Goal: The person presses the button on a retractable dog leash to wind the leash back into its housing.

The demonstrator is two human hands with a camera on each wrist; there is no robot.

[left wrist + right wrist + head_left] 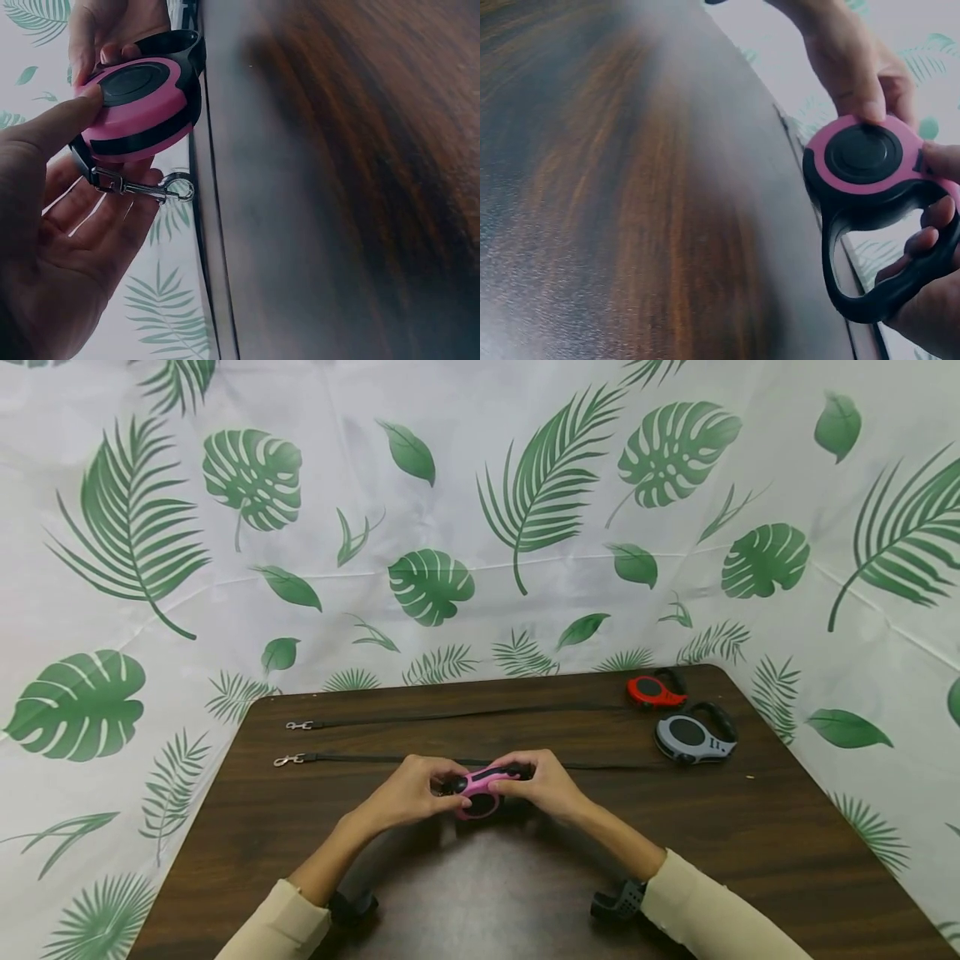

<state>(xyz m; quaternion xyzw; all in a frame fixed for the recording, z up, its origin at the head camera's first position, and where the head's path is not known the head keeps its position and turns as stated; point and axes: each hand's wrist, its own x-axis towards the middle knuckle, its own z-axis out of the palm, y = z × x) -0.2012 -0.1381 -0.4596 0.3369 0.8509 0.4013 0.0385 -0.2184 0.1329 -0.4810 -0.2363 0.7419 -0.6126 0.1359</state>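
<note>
Both hands hold a pink and black retractable dog leash [480, 783] above the middle of the table. My left hand [408, 792] pinches the casing's clip end, its thumb on the pink shell in the left wrist view. A metal snap hook [161, 189] hangs there beside the left fingers. Through the black loop handle [840, 277] curl the fingers of my right hand [551, 785], with the thumb on the pink casing [862, 154]. In the head view the handle is mostly hidden behind the right hand.
At the table's [300, 843] back right lie a red retractable leash [654, 690] and a grey one [693, 739]. Their black straps stretch left to a far snap hook [300, 725] and a nearer snap hook [289, 760]. Leaf-print cloth [337, 610] hangs behind the table.
</note>
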